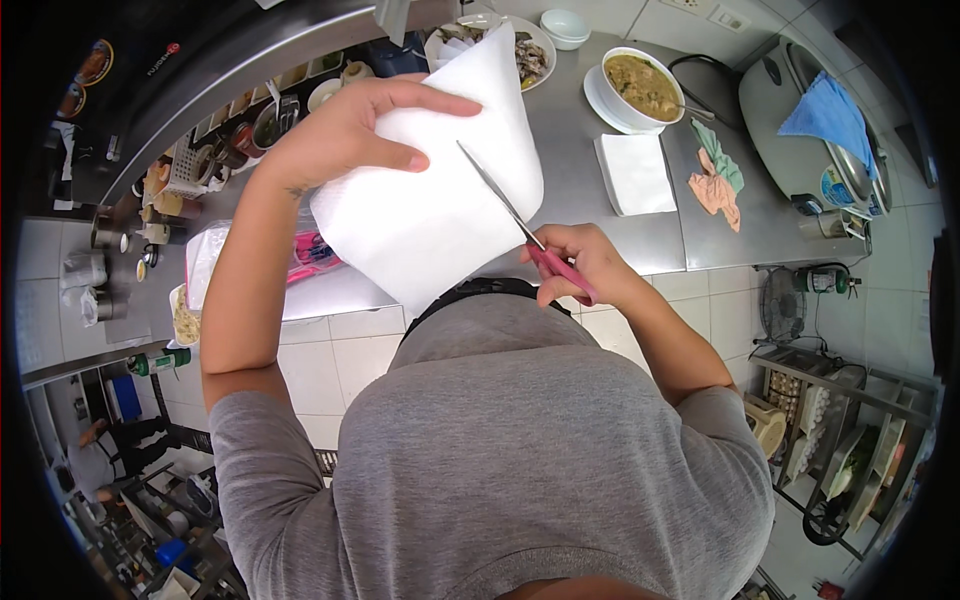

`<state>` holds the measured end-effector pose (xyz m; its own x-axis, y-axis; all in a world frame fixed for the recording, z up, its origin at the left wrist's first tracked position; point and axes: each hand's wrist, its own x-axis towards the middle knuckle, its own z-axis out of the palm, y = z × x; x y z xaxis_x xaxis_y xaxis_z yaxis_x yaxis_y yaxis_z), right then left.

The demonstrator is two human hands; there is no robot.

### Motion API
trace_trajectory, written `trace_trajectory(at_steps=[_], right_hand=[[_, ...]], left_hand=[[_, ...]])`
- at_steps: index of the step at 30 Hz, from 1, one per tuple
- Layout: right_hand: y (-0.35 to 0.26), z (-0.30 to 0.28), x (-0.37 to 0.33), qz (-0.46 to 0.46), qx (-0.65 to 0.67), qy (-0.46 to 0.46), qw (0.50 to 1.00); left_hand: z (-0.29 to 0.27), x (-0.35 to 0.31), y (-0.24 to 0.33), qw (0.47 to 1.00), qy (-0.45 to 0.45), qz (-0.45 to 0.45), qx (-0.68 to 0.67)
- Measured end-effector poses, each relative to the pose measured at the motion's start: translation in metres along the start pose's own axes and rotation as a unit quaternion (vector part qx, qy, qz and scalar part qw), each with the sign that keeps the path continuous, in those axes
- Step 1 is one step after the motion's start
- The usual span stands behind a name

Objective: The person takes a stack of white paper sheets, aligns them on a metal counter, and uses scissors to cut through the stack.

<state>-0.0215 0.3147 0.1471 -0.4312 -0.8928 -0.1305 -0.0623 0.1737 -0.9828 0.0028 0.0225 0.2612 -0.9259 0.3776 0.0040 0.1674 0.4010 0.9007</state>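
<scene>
My left hand [340, 130] grips a large white paper sheet [430, 215], thumb and fingers spread across its upper left part. The sheet looks soft, like paper towel, and bends over at its right side. Pink-handled scissors [560, 273] are in my right hand [592, 258], at the sheet's lower right edge. A blade points up and left across the white surface; I cannot tell if the other blade is beneath. On the steel counter to the right lies a flat stack of white paper squares [636, 175].
Beyond the stack stands a white bowl of soup [640, 88] with a spoon. Crumpled green and peach cloths [716, 180] lie beside a large rice cooker [800, 130]. A plate of food [535, 55] is behind the sheet. Condiment containers [245, 140] line the left, near a pink package [312, 252].
</scene>
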Motion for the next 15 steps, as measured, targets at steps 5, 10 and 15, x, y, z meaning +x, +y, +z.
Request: trace_trajectory(at_steps=[5,10,15], right_hand=[[0.009,0.005,0.002,0.010,-0.019,0.057,0.998],[0.017,0.003,0.004,-0.053,0.043,-0.038,0.997],[0.028,-0.012,-0.013,0.026,0.007,-0.094,0.995]], left_hand=[[0.001,0.000,-0.001,1.000,-0.001,-0.012,-0.008],[0.001,-0.001,-0.002,1.000,0.011,-0.017,0.022],[-0.014,-0.012,-0.001,0.993,0.081,-0.028,-0.078]])
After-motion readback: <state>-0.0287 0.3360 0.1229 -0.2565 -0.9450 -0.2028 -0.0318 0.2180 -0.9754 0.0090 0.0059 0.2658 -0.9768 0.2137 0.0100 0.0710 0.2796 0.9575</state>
